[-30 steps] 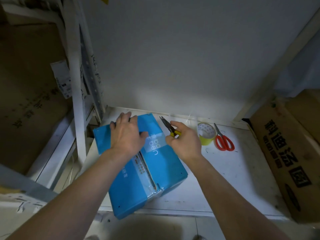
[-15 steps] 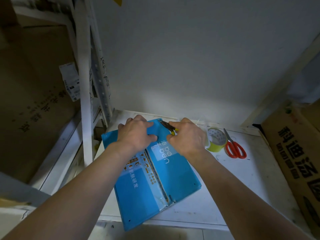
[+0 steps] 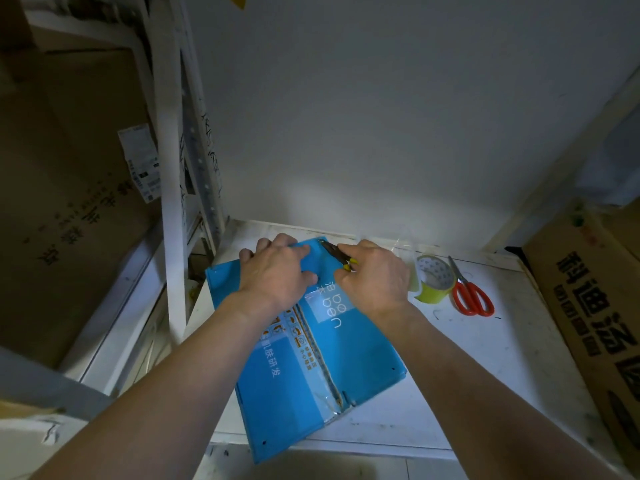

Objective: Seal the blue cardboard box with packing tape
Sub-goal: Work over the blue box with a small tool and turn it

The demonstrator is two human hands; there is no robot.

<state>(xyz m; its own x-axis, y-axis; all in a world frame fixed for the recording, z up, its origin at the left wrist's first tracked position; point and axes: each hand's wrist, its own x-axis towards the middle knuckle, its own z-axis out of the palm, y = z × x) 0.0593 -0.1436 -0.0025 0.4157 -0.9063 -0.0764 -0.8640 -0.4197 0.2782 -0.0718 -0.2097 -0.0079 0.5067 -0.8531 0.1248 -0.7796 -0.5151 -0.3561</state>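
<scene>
The blue cardboard box point(image 3: 311, 368) lies flat on the white shelf point(image 3: 485, 368), clear tape running along its centre seam. The left hand point(image 3: 277, 275) presses flat, fingers extended, on the box's far end; the right hand point(image 3: 374, 275), beside it over the seam, grips a yellow-handled cutter point(image 3: 337, 256). A tape roll point(image 3: 434, 278) and red scissors point(image 3: 471, 294) lie right of the box.

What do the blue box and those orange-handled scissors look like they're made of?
Blue box: likely printed cardboard, slightly glossy; folded flaps meet at a taped seam. Scissors: bare metal-looking blades, smooth orange handles, probably plastic.
</scene>
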